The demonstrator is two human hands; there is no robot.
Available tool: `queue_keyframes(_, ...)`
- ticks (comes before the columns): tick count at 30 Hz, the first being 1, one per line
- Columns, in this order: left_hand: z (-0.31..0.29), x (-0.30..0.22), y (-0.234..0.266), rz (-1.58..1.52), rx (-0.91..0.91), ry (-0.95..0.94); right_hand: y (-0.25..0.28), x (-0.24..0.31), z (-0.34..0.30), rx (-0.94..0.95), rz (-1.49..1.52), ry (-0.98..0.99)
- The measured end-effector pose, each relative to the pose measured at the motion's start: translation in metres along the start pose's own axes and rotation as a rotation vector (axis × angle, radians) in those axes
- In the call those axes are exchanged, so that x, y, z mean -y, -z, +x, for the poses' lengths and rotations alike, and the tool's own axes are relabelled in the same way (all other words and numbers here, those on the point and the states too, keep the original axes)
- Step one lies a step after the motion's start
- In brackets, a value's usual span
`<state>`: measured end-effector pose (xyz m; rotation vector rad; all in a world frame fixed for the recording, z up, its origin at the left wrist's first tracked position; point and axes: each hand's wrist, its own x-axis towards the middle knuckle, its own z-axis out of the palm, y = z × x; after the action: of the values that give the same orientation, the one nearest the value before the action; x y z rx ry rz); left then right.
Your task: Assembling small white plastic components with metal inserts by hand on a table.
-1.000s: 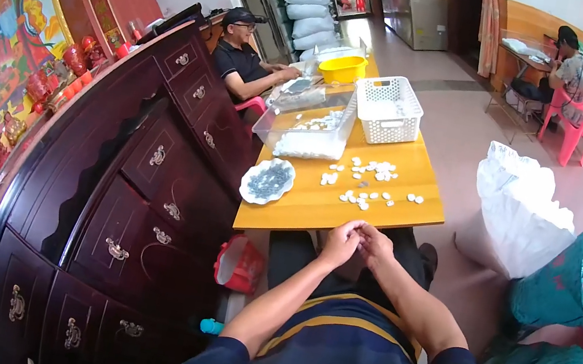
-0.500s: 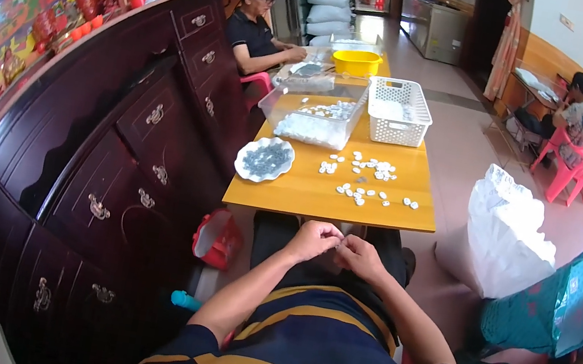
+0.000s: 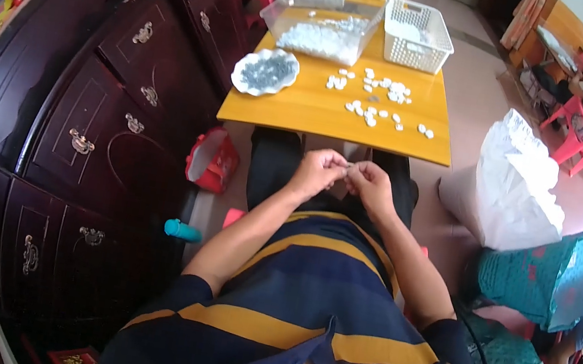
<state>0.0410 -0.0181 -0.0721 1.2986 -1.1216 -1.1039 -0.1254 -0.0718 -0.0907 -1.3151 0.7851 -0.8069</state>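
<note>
My left hand (image 3: 317, 174) and my right hand (image 3: 371, 188) meet above my lap, just short of the table's near edge. Both are pinched closed, fingertips touching around something too small to make out. Beyond them, on the yellow-brown table (image 3: 317, 121), lie scattered small white oval pieces (image 3: 397, 92). A scalloped white dish (image 3: 238, 74) full of small grey pieces stands at the table's left edge. Behind it sits a clear plastic bin (image 3: 276, 19) holding many white pieces. To its right is a white perforated basket (image 3: 414, 54) with white pieces inside.
Dark wooden drawers (image 3: 101, 100) line the left side. A red bag (image 3: 213, 161) and a teal bottle (image 3: 182, 230) are low at left. On the right stand a large white sack (image 3: 510, 191) and a teal sack (image 3: 538, 273). Other people sit at the far left and right.
The view has tilted downward, so the table and everything on it sit higher in the picture. My hands stay together in the same pinch over my lap.
</note>
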Motion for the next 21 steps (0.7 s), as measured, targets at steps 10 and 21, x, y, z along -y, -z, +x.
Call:
queue_keyframes(10,0.002,0.003,0.015,-0.299,-0.036,0.141,-0.001,0.016,-0.004,0.019,0.167,-0.149)
queue_keyframes(21,-0.004,-0.001,0.01,-0.207,0.006,0.065,-0.001,0.014,-0.006,0.096,0.221,-0.168)
